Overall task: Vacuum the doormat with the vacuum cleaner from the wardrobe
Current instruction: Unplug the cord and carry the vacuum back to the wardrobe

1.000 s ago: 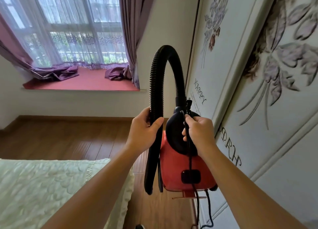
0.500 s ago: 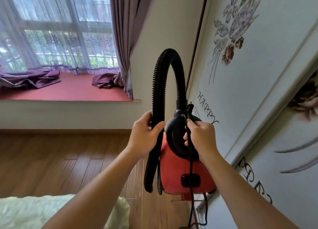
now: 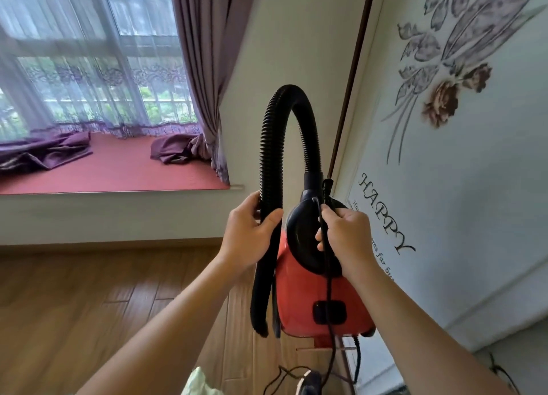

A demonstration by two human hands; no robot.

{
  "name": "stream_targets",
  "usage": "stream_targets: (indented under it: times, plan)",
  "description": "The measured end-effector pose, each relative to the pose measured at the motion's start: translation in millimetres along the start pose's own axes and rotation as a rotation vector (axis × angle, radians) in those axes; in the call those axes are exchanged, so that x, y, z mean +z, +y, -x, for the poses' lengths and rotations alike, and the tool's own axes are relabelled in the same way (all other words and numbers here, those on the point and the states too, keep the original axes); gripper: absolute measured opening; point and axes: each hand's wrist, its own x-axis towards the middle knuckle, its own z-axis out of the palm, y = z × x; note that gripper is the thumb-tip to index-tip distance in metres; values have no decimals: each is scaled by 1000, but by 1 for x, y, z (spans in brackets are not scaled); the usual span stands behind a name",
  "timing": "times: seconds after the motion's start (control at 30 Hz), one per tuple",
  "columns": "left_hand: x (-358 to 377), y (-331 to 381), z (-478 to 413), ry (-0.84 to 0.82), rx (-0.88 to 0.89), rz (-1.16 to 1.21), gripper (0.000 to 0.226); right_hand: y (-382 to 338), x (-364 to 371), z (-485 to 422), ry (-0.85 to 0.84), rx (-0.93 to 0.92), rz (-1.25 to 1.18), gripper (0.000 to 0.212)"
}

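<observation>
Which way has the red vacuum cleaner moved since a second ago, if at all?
Yes. The vacuum cleaner has travelled forward along the wardrobe toward the window; the HAPPY lettering now sits beside it.

Only one word reads clearly: "HAPPY" (image 3: 385, 213), in dark ornate caps w/ curled serifs. It is printed on the white wardrobe door (image 3: 489, 246) at right of view, letters running diagonally down & to the right, just below the stems of a flower print (image 3: 441, 104). Beside it, to its lower left, run a few lines of smaller script (image 3: 381, 253) in the same slant, too small & blurred to read.
</observation>
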Motion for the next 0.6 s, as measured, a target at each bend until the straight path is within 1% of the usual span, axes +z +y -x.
stream_targets:
  times: [0.2,0.37,0.6]
  plan:
    - [24,-39,-88,21,-31,-6,23,9,22,-102,-18,33,11,34]
    - [49,-69,-153,47,-92,-15,17,12,38,-184,-44,84,16,34]
    - [69,-109,-223,26,-177,-24,15,24,56,-267,-69,115,85,37]
